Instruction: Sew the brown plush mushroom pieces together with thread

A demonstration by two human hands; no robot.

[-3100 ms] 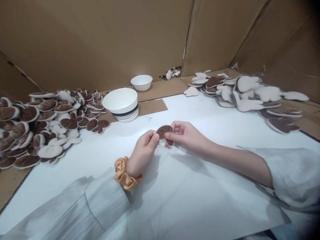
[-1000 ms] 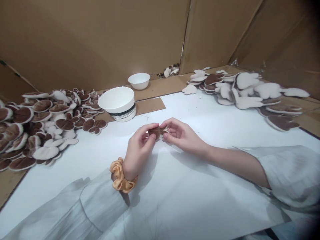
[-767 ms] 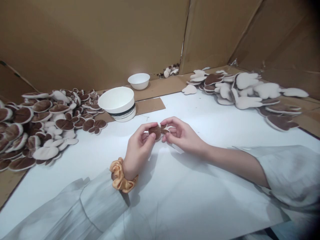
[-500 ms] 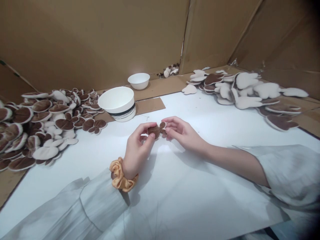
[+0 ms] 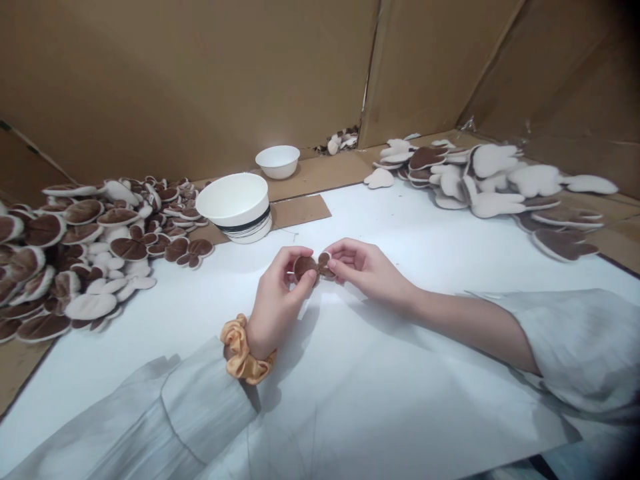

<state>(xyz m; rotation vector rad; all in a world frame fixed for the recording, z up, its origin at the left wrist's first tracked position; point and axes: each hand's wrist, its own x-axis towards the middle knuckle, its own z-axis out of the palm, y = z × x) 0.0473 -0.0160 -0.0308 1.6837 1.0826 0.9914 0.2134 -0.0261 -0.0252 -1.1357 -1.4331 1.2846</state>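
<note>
A small brown fabric piece with pale edges (image 5: pixel 305 267) is held above the white table surface (image 5: pixel 360 373), between both hands. My left hand (image 5: pixel 283 287) pinches its larger rounded part between thumb and fingers. At its narrower, lobed end, my right hand (image 5: pixel 367 270) grips with thumb and fingertips. Behind my left hand stands a white bowl with black stripes (image 5: pixel 245 227). The fingertips cover parts of the piece.
Many brown and white fabric pieces (image 5: pixel 130 245) lie heaped at the left. Another pile of pale and brown pieces (image 5: pixel 493 160) is at the back right. A smaller white bowl (image 5: pixel 277 163) stands on cardboard (image 5: pixel 340 170) near the cardboard wall (image 5: pixel 200 80).
The brown piece has tilted and shifted slightly down and left between my fingers. My right fingertips have moved slightly down, and my left thumb has moved a little to the right.
</note>
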